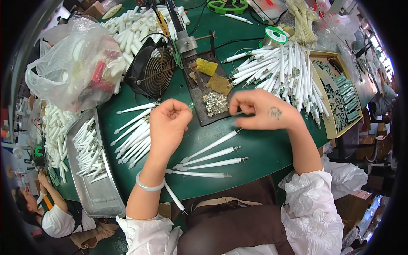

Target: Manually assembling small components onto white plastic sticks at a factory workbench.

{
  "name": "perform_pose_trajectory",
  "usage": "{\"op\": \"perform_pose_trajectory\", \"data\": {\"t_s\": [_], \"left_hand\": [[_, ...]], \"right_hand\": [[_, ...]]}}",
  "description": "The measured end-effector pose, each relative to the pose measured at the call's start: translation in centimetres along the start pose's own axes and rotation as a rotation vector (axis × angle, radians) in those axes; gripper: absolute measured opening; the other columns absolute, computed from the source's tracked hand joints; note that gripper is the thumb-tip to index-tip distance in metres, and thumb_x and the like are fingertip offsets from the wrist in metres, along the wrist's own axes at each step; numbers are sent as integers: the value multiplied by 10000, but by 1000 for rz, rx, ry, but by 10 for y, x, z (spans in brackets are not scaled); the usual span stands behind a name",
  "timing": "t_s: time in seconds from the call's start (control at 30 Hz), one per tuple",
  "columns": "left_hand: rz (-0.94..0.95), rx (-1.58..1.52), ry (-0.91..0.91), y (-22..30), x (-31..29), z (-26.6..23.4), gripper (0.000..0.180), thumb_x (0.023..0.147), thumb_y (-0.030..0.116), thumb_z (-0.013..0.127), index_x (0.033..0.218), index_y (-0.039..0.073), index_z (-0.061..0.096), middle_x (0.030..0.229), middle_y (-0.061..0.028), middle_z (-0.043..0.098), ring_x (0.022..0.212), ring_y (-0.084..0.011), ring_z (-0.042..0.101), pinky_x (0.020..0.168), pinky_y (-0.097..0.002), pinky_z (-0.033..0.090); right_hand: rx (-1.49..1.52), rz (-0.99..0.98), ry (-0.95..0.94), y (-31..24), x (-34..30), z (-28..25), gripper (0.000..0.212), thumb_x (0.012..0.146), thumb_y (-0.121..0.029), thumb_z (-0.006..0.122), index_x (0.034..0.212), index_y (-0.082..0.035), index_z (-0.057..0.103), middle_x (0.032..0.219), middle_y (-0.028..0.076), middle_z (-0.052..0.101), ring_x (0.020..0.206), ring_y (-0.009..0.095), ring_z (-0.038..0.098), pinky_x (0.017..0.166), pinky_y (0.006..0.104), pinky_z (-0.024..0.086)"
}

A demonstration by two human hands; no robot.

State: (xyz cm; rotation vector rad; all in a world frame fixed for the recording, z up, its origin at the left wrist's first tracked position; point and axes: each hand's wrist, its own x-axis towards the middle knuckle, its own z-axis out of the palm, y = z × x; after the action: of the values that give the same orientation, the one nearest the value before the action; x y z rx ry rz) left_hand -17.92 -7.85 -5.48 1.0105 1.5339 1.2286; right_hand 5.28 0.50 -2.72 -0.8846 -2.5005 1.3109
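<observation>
White tubes [211,156] lie below both hands on the green tabletop [272,148]; fan [153,68] behind; left hand [168,123] clenched, right hand [259,110] perhaps pinching something tiny, too small to identify.

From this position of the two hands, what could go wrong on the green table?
1. The left hand and right hand pinch small parts beside the dark tray of metal scraps; a dropped part might get lost among them.
2. One long white plastic stick overhangs the table edge by the left forearm; a nudge could knock it off.
</observation>
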Motion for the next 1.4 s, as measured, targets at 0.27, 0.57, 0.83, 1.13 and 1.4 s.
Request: {"op": "perform_pose_trajectory", "data": {"t_s": [0.27, 0.57, 0.83, 1.13, 1.4], "left_hand": [[536, 1037, 402, -1, -13, -47, 74, 679, 25, 631, 742, -3, 603, 711, -102, 595, 616, -262, 563, 566, -357, 452], [759, 1048, 255, 2, -12, -43, 169, 688, -21, 603, 856, -24, 618, 895, -117, 607, 832, -293, 550, 753, -383, 438], [142, 278, -383, 4, -18, 6, 117, 851, 71, 600, 929, -16, 603, 792, -89, 621, 669, -166, 592, 628, -289, 467], [-62, 21, -364, -3, -12, 7, 132, 864, 75, 616, 942, -29, 596, 770, -23, 613, 648, -70, 563, 604, -214, 465], [71, 204, -313, -4, -14, 13, 112, 854, 66, 622, 911, -30, 608, 761, -35, 621, 652, -61, 553, 593, -212, 460]], "right_hand": [[-188, 53, -108, 8, -5, 3, 147, 692, -94, 675, 807, -20, 620, 549, 59, 463, 520, 208, 498, 529, 344, 405], [-106, -198, 94, -2, 0, 11, 100, 709, -53, 663, 795, -28, 618, 576, 66, 518, 515, 213, 537, 498, 321, 419], [-260, -510, 355, -1, 7, 34, 150, 686, -31, 687, 813, -67, 617, 654, 46, 577, 552, 222, 588, 487, 315, 452], [-158, -282, 343, -5, 8, 35, 187, 724, -34, 668, 904, -73, 638, 724, 55, 626, 530, 162, 579, 486, 282, 458], [-196, -381, 403, 3, 13, 43, 154, 724, -49, 672, 873, -67, 639, 738, 48, 640, 550, 162, 585, 500, 270, 467]]}}
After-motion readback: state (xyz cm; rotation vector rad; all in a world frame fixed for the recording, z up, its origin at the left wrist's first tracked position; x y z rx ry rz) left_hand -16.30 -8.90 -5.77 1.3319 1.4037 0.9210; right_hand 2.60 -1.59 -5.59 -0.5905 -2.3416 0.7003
